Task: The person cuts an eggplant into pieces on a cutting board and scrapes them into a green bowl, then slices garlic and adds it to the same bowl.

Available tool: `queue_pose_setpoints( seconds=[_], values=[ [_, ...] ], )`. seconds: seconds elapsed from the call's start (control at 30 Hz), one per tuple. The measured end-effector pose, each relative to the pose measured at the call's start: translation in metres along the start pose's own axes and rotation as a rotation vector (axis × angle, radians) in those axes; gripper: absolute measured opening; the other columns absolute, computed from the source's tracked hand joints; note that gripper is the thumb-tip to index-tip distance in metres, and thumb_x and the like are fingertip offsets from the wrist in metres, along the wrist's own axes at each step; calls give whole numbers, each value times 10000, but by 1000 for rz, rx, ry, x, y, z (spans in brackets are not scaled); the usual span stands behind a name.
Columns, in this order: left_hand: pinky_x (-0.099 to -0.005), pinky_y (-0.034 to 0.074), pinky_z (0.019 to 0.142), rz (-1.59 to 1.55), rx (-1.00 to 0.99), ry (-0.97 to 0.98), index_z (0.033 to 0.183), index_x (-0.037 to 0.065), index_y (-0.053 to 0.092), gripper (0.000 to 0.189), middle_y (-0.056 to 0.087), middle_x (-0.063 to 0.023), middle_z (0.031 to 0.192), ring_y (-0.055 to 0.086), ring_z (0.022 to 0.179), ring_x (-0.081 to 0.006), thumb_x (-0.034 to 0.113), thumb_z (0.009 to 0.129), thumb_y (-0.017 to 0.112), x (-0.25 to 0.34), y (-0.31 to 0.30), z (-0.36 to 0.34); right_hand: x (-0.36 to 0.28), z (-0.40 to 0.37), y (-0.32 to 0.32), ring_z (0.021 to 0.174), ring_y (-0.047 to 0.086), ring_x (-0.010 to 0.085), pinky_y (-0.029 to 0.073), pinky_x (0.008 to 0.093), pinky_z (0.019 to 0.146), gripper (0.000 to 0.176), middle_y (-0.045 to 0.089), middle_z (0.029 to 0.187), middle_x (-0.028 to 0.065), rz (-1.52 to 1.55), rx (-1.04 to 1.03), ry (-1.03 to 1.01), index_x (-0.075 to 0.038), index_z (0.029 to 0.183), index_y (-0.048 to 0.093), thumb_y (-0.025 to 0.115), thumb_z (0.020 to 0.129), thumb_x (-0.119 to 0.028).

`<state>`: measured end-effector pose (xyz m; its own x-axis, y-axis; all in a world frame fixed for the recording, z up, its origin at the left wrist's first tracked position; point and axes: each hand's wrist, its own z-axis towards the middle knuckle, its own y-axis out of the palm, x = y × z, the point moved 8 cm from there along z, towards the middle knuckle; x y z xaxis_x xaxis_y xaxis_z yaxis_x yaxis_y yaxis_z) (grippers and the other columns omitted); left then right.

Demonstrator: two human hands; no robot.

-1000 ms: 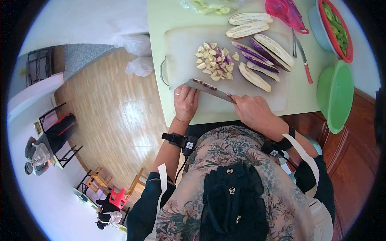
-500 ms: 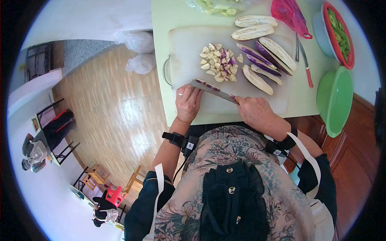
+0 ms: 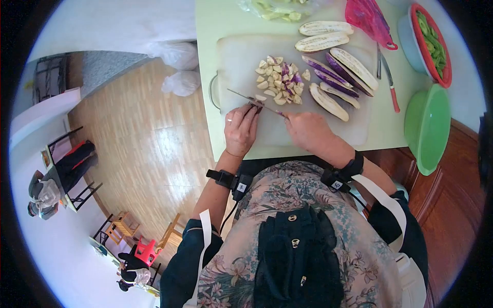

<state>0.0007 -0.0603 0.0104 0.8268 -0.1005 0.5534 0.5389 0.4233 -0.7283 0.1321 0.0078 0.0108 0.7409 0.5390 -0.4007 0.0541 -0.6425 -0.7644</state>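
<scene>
My right hand (image 3: 313, 134) is closed around the handle of a knife (image 3: 267, 107), whose blade points left across the white cutting board (image 3: 236, 56). Beside the blade, my left hand (image 3: 240, 129) has its fingers together, pressing on eggplant pieces (image 3: 257, 102) at the board's lower left. A pile of cut eggplant chunks (image 3: 282, 81) lies just beyond the blade. Further right on the board rest several long eggplant slices (image 3: 328, 102), with pale cut faces and purple skin.
A red-handled knife (image 3: 395, 97) lies right of the board. Beyond are a green basin (image 3: 429, 128), a red basket (image 3: 448, 56) of green vegetables and a pink bag (image 3: 367, 20). White bags (image 3: 182, 82) stand left of the table. Two people (image 3: 46, 192) are at the far left.
My right hand and the knife have moved left, and the blade now reaches past my left fingertips. A small pale piece now shows beside the blade. My left hand has barely moved.
</scene>
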Motion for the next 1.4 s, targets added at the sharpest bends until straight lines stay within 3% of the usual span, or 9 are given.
queue_pose_setpoints(
  seconds=[0.17, 0.8, 1.1, 1.17, 1.4],
  values=[
    [-351, 482, 753, -41, 25, -9, 941, -6, 638, 247, 609, -100, 965, 586, 854, -265, -15, 705, 710, -1, -3, -2, 15, -12, -12, 639, 616, 368, 494, 458, 617, 255, 616, 682, 202, 42, 93, 54, -10, 1003, 632, 508, 873, -191],
    [-391, 482, 697, 0, 6, -20, 805, -5, 626, 192, 570, -126, 829, 566, 814, -325, -35, 639, 717, -3, -2, -3, -3, -43, -15, 584, 621, 329, 499, 427, 551, 246, 619, 659, 170, -78, 48, -82, -3, 1054, 592, 528, 850, -124],
    [-388, 487, 731, 6, 11, -5, 823, -16, 642, 213, 596, -142, 884, 567, 829, -335, -32, 624, 714, -1, -4, -4, -9, -42, -18, 577, 622, 329, 499, 426, 549, 272, 621, 657, 169, -108, -23, -65, 2, 1077, 572, 526, 849, -139],
    [-387, 487, 739, 9, -2, -14, 829, -16, 644, 212, 598, -140, 886, 567, 836, -335, -30, 628, 712, -2, -3, -5, -11, -43, -20, 592, 645, 353, 523, 430, 540, 283, 630, 684, 204, -97, -18, -94, 62, 1053, 570, 492, 812, -63],
    [-384, 489, 761, -7, -32, -32, 850, -10, 654, 216, 615, -138, 932, 574, 848, -328, -23, 642, 711, -3, -3, -4, -10, -40, -18, 597, 644, 352, 519, 439, 544, 317, 632, 695, 209, -91, -48, -87, 68, 1096, 559, 485, 811, -50]
  ],
)
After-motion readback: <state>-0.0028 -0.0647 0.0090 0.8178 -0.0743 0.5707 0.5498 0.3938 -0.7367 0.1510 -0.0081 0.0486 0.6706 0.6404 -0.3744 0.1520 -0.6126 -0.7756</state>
